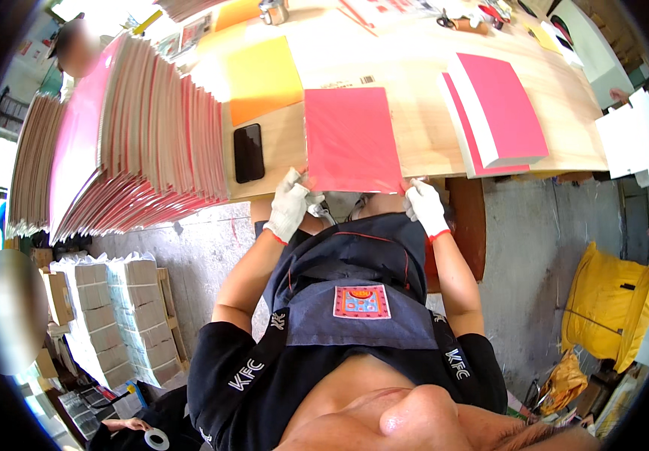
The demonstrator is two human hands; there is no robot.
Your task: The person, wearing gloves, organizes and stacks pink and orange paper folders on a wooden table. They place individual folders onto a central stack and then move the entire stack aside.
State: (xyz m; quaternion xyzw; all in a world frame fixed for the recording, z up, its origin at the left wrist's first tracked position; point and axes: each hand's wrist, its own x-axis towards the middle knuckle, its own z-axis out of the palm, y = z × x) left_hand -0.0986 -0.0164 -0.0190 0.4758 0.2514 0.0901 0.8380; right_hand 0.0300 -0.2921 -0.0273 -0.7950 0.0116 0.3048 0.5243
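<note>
A flat pink-red packet (pixel 352 139) with a glossy, creased, plastic-like surface lies on the wooden table, its near edge at the table's front edge. My left hand (pixel 288 204), in a white glove with a red cuff, pinches its near left corner. The near right corner is between the fingers of my right hand (pixel 424 207), gloved the same way. Left of the packet lies a black phone (pixel 249 153). To the right sit thick pink-covered stacks (pixel 501 109) with white page edges. What lies inside the packet is hidden.
A long row of pink and grey booklets (pixel 152 128) stands at the table's left. Orange sheets (pixel 264 79) and a tape roll (pixel 473 26) lie farther back. Bundled paper stacks (pixel 118 316) and a yellow sack (pixel 610 308) are on the floor. Other people are at the sides.
</note>
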